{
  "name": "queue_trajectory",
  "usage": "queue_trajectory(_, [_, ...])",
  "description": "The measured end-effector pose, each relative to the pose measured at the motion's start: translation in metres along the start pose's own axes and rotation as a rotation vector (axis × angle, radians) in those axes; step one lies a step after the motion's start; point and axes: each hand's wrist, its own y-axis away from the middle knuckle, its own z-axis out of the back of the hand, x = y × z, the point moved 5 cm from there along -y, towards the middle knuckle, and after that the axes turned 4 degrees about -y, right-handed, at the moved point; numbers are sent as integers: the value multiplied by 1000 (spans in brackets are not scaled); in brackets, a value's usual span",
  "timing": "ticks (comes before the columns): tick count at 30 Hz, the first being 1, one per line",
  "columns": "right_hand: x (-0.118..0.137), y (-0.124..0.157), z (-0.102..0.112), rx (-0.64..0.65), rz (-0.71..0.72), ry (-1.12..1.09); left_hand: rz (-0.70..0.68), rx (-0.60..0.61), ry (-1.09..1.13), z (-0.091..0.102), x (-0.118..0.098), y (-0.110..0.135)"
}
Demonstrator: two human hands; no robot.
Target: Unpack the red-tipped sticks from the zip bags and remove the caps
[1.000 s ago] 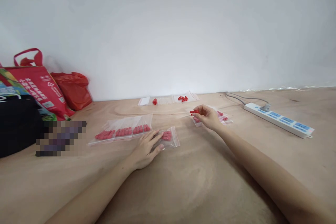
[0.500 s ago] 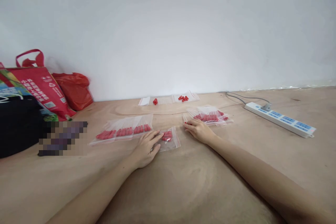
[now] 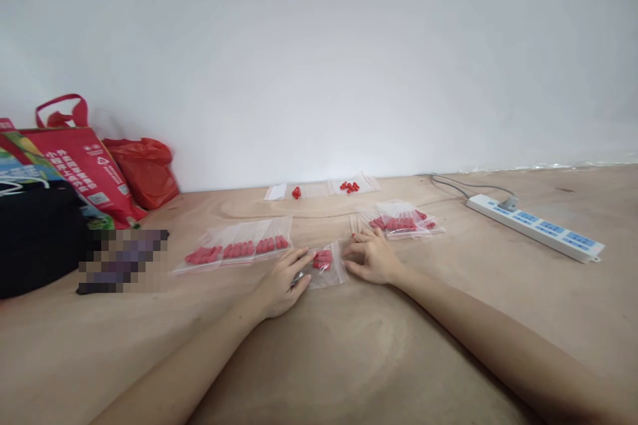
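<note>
A white power strip (image 3: 535,226) lies at right on the plywood worktop (image 3: 349,345), its grey cable (image 3: 463,184) running toward the white wall (image 3: 319,46). At far left, a printed red tote (image 3: 84,169), a red plastic bag (image 3: 147,169) and a black bag (image 3: 34,239) stand together.

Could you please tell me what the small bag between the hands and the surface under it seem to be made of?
The small bag looks like thin clear plastic film, seemingly glossy: the red pieces inside show through. The surface looks like bare plywood, matte, with pale swirling grain.
</note>
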Motion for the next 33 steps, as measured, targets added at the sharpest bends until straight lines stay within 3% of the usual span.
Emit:
queue_trajectory(8, [13,-4,-4,-86,19,-196,-8,3,28,2,-5,-3])
queue_trajectory(14, [18,-5,-9,12,11,-115,-11,-33,79,7,-9,-6])
queue_trajectory(27, [28,-14,-16,153,-77,26,-58,19,133,7,-15,-6])
queue_trajectory(33, [30,-10,-11,127,-7,-3,-44,10,122,6,-13,-6])
